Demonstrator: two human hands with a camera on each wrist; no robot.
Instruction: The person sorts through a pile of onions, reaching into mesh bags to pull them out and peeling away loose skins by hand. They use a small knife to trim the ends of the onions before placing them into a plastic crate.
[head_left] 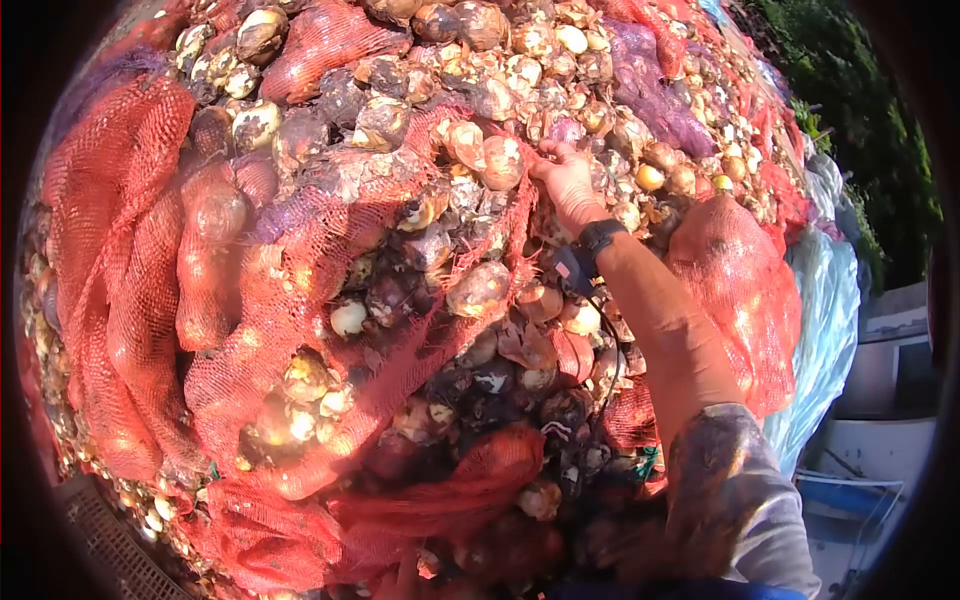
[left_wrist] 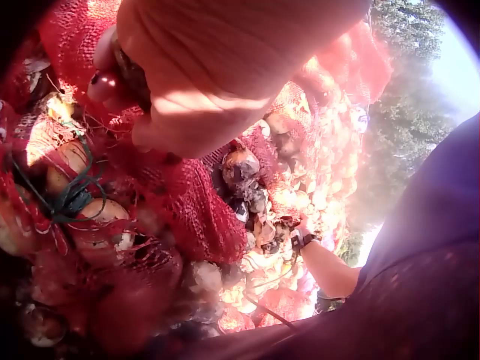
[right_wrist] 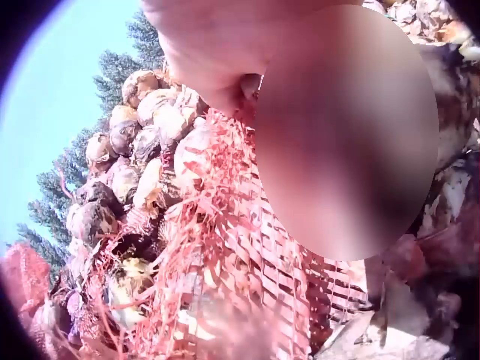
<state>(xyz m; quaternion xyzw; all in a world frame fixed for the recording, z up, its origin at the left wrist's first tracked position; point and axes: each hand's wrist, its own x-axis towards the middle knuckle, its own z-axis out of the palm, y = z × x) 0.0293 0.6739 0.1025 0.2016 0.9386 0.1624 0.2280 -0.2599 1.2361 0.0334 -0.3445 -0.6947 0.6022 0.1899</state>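
Note:
My right hand [head_left: 568,185] reaches to the top of the heap and pinches the torn edge of a red mesh bag [head_left: 518,225]. In the right wrist view the frayed net [right_wrist: 247,247] hangs down from the fingers, and a blurred oval hides part of that view. An onion [head_left: 502,162] lies just left of the fingertips. My left hand [left_wrist: 217,75] is outside the head view. In the left wrist view its fingers curl round a dark brown thing [left_wrist: 132,75], mostly hidden by the hand, above red netting [left_wrist: 199,210].
Loose onions [head_left: 480,290], many blackened or peeling, cover the heap. Filled red mesh bags [head_left: 735,300] stand at the right, and more red netting [head_left: 120,300] lies at the left. A purple net [head_left: 650,85], clear plastic sheeting [head_left: 825,320] and a crate [head_left: 115,545] edge the pile.

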